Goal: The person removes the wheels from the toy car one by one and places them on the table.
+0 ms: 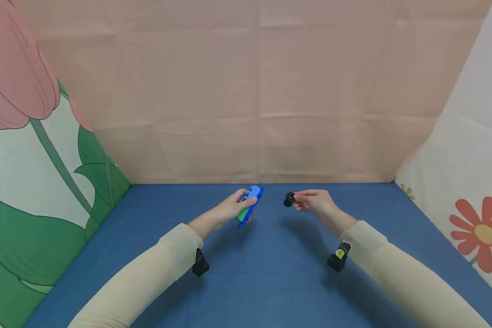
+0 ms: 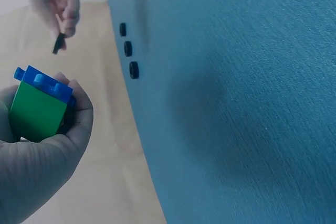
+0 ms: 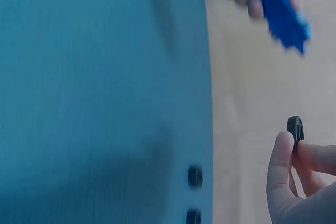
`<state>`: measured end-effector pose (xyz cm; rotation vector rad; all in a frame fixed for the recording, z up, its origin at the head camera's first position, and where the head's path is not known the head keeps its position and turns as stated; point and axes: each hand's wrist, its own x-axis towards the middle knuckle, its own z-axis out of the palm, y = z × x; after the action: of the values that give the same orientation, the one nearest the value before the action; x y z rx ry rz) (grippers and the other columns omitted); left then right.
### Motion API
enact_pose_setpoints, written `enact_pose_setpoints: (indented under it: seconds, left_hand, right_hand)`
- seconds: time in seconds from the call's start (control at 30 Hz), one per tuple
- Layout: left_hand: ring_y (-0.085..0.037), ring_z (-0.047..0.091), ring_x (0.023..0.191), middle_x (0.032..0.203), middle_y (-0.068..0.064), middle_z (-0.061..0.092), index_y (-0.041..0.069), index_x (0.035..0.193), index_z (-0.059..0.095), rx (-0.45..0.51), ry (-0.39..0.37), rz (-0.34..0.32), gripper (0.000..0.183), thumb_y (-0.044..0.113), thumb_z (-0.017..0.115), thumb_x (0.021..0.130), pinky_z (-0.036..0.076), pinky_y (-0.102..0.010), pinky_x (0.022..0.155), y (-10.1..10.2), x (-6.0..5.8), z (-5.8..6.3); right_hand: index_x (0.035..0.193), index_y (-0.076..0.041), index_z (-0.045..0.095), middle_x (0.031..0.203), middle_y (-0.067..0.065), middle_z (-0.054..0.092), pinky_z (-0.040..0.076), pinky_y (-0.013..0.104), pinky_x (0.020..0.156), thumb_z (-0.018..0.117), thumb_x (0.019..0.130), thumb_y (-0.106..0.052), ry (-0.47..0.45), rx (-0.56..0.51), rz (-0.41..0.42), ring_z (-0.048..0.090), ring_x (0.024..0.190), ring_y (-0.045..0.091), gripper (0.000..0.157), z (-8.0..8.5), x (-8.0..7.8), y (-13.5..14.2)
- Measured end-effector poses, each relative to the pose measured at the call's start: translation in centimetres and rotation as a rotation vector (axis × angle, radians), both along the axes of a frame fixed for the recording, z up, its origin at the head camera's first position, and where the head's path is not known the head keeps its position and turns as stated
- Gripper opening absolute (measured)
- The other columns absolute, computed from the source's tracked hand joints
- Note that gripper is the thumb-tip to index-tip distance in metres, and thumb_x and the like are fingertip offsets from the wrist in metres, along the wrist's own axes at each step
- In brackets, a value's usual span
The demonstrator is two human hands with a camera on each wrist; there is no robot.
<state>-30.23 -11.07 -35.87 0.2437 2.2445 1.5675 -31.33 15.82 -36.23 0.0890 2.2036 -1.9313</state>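
My left hand (image 1: 229, 208) grips a blue and green toy vehicle body (image 1: 250, 207) raised above the blue table. In the left wrist view its green block (image 2: 38, 111) faces the camera, with blue pegs along the blue part. The toy's blue underside (image 3: 281, 11) shows blurred in the right wrist view. Between thumb and fingertips my right hand (image 1: 317, 205) pinches a small black toy wheel (image 3: 295, 131), held on edge. The two hands are apart, the wheel to the right of the toy body.
Three more black wheels stand in a row near the far table edge, among them the nearest wheel (image 2: 134, 70) in the left wrist view. Behind the blue table (image 1: 254, 282) hangs a beige cloth (image 1: 254, 91). Flower-printed cloths (image 1: 434, 182) line both sides.
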Motion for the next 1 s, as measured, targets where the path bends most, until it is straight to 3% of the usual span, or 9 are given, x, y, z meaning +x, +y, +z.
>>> enact_pose_setpoints:
  seconds: [0.13,0.23,0.43,0.6,0.8,0.87,1.0]
  left_hand:
    - [-0.039,0.063,0.102,0.118,-0.024,0.060,0.013,0.133,0.039,-0.025,0.003,-0.032,0.044,0.040,0.051,0.100,0.054,-0.035,0.078,0.0,0.2,-0.1]
    - [-0.040,0.062,0.102,0.117,-0.025,0.060,0.012,0.133,0.039,-0.017,-0.001,-0.051,0.043,0.037,0.051,0.101,0.054,-0.041,0.083,0.1,0.3,-0.2]
    - [-0.043,0.062,0.102,0.106,-0.017,0.064,0.012,0.132,0.041,-0.018,-0.008,-0.064,0.042,0.036,0.052,0.100,0.054,-0.043,0.084,0.0,0.5,-0.4]
    - [-0.042,0.063,0.101,0.110,-0.021,0.063,0.012,0.131,0.041,-0.004,-0.006,-0.087,0.042,0.037,0.052,0.100,0.053,-0.046,0.087,-0.1,0.6,-0.3]
    - [-0.041,0.063,0.100,0.115,-0.026,0.062,0.011,0.132,0.041,0.003,-0.001,-0.110,0.043,0.038,0.052,0.100,0.053,-0.046,0.087,-0.1,0.7,-0.4]
    - [-0.041,0.064,0.099,0.114,-0.026,0.062,0.011,0.132,0.041,0.003,-0.001,-0.111,0.043,0.038,0.052,0.100,0.053,-0.046,0.088,-0.1,0.8,-0.4]
    - [-0.041,0.064,0.100,0.112,-0.024,0.064,0.012,0.132,0.042,-0.002,-0.003,-0.101,0.042,0.037,0.053,0.100,0.053,-0.047,0.088,-0.1,1.0,-0.2]
  right_hand:
    - [0.127,0.008,0.056,0.087,0.006,0.069,0.056,0.026,0.071,0.058,0.097,-0.011,-0.031,0.014,-0.073,0.066,0.070,0.011,0.035,-0.3,-1.4,2.0]
    - [0.130,0.009,0.053,0.090,0.007,0.067,0.056,0.025,0.069,0.057,0.098,-0.010,-0.050,0.019,-0.128,0.066,0.070,0.012,0.037,-0.7,-2.3,3.5]
    - [0.133,0.011,0.049,0.096,0.010,0.063,0.056,0.025,0.070,0.053,0.098,-0.007,-0.060,0.058,-0.214,0.065,0.069,0.010,0.039,-1.6,-3.8,6.3]
    - [0.133,0.014,0.046,0.079,0.004,0.063,0.056,0.033,0.082,0.055,0.096,-0.005,-0.064,0.089,-0.282,0.066,0.064,0.009,0.042,-2.4,-4.9,8.1]
    - [0.136,0.011,0.042,0.069,0.001,0.063,0.057,0.026,0.069,0.058,0.094,-0.007,-0.141,0.192,-0.372,0.067,0.058,0.008,0.049,-3.4,-5.9,10.1]
    - [0.139,0.010,0.040,0.066,0.001,0.062,0.057,0.028,0.073,0.058,0.093,-0.008,-0.169,0.212,-0.405,0.068,0.058,0.009,0.052,-3.7,-6.2,10.7]
    - [0.144,0.009,0.031,0.060,0.000,0.063,0.048,0.038,0.100,0.059,0.093,-0.010,-0.215,0.237,-0.452,0.069,0.059,0.009,0.061,-4.3,-6.6,11.8]
